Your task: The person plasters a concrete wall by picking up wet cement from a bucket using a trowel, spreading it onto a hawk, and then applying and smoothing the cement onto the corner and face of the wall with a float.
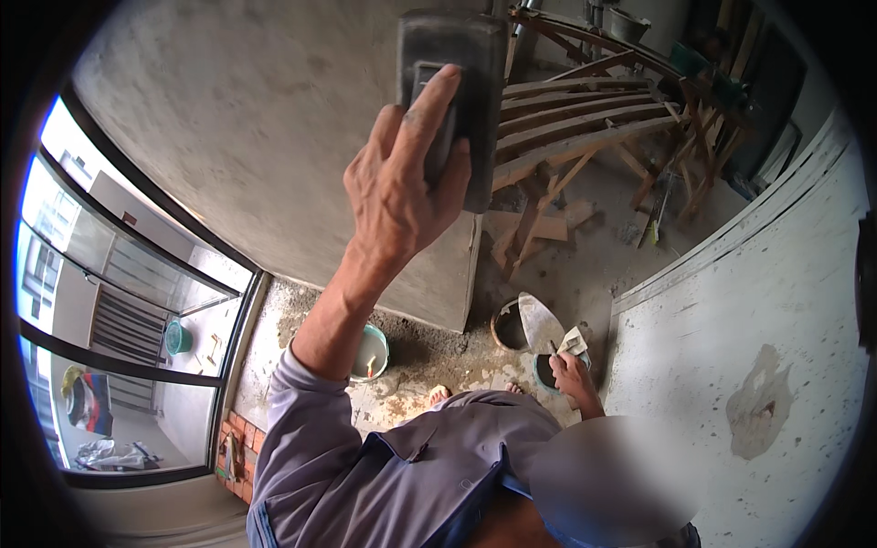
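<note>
Left fingers (425, 114) clasping black float (480, 105), arm high | right fingers (561, 365) gripping trowel (541, 321), low

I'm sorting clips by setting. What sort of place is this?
Probably a room being built or renovated: the left hand holds a float, the right hand a trowel, and planks show past a grey wall.

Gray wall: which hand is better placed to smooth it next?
Probably the left hand: it grips the black float up by the wall, while the right hand is low, holding a trowel.
</note>
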The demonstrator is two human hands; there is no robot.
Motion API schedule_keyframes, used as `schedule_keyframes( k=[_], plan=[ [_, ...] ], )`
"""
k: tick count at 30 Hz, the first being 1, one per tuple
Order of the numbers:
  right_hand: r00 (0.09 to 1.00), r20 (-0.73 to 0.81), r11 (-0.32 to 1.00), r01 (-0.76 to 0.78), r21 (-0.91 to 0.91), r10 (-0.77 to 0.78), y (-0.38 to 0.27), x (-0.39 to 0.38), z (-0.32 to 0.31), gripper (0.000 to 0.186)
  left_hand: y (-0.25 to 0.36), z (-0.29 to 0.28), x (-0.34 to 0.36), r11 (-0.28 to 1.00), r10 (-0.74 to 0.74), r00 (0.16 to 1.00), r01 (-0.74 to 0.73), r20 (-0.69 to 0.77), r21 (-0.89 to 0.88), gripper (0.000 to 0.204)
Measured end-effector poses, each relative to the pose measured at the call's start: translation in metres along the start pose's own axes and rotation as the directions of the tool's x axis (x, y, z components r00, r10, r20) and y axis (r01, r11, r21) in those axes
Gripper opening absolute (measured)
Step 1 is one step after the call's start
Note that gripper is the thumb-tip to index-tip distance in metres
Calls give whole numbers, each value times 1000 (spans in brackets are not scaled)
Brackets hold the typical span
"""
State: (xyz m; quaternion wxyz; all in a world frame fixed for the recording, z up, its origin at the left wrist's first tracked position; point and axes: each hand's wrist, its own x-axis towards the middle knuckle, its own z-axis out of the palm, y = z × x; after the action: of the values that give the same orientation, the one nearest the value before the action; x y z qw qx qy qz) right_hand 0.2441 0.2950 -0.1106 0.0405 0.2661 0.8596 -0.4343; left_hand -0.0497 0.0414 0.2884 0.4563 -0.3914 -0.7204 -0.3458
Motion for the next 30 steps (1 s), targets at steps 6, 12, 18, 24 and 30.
schedule_keyframes(
  k=[6,12,18,24,30],
  plan=[
    [980,-194,998,56,35,-48,21,-31,16,39,-15,29,-85,998,-51,990,46,129,48,72],
    [977,31,967,-211,140,209,-8,-63,-10,32,-45,12,-269,984,-169,919,136,355,117,63],
    [997,15,996,-70,-50,71,19,-51,-19,33,-25,20,-160,998,49,997,-47,66,-29,66],
    [999,-50,987,6,-159,-14,-11,-52,-40,30,-40,65,-183,1000,-14,990,13,139,6,75],
    [967,89,968,-231,-94,240,-17,-72,-53,30,-53,96,-332,987,-157,911,152,381,44,63]
  ],
)
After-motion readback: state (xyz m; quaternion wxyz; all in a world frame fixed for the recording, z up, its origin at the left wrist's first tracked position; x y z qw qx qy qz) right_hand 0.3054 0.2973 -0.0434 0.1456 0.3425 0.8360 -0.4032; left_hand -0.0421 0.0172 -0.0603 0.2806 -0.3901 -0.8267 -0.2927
